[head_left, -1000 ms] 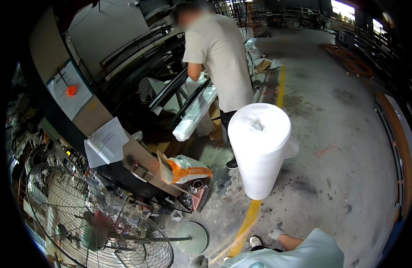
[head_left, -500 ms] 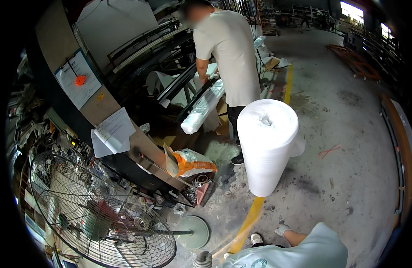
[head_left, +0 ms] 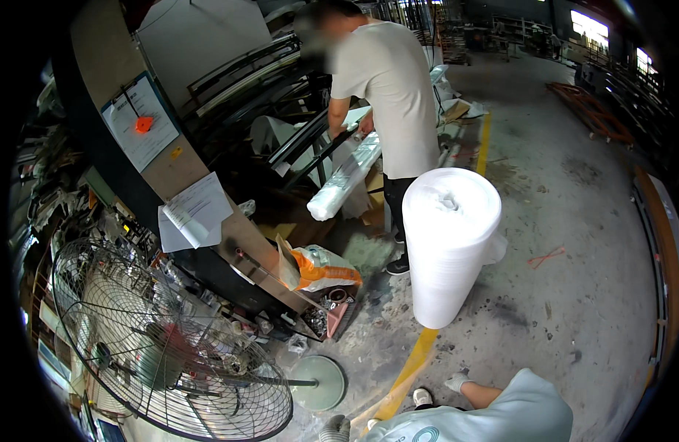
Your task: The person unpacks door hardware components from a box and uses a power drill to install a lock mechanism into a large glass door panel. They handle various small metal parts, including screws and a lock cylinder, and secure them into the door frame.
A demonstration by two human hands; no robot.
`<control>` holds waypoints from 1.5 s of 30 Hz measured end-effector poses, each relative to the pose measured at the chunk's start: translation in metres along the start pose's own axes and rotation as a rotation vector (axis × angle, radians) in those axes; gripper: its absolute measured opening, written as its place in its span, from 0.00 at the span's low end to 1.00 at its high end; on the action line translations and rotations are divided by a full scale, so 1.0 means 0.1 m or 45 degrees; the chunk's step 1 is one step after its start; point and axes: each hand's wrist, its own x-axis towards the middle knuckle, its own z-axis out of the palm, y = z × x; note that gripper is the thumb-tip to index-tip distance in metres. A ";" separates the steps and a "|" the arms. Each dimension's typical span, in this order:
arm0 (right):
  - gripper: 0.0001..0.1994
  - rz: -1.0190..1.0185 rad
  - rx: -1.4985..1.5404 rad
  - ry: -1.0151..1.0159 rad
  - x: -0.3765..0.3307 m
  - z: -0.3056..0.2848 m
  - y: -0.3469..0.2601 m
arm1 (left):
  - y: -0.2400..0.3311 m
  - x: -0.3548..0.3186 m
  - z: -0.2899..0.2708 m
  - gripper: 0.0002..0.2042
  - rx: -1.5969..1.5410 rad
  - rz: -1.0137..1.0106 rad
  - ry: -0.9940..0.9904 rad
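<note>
My left hand (head_left: 335, 429), in a grey knitted glove, shows at the lower edge with its fingers side by side. They point away from me and look short, so their curl is unclear. To the right, my right hand (head_left: 458, 381) in a pale glove hangs beside my body, fingers loosely stretched and nothing in them. A tall roll of white foam wrap (head_left: 451, 254) stands upright on the floor ahead, apart from both hands. Nearest my left hand is the round green base (head_left: 319, 383) of a wire-caged fan (head_left: 163, 353).
A co-worker (head_left: 398, 96) bends over a plastic-wrapped bundle (head_left: 343, 180) on a rack. An orange-and-white sack (head_left: 321, 269) and a pink dustpan (head_left: 342, 315) lie by the pillar with papers (head_left: 196, 214). A yellow line (head_left: 409, 376) crosses the floor; an orange frame (head_left: 593, 114) lies far right.
The view has shifted slightly, so the roll and rack appear a little farther right. The co-worker's second hand now shows at the bundle. Both my hands stay empty-looking and nearly in place.
</note>
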 end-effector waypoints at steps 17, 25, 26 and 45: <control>0.25 0.045 0.008 0.020 0.00 -0.13 0.39 | 0.53 0.12 0.19 0.17 0.105 0.006 -0.111; 0.21 -0.097 0.257 0.188 -0.13 -0.63 0.25 | 0.77 0.79 0.62 0.21 0.036 0.123 -0.090; 0.21 -0.195 0.315 0.234 -0.27 -0.82 0.07 | 0.98 0.94 0.63 0.23 0.097 0.213 -0.100; 0.14 -0.737 0.837 1.684 -1.41 -3.33 -1.77 | 3.28 4.83 0.74 0.22 0.054 0.581 0.120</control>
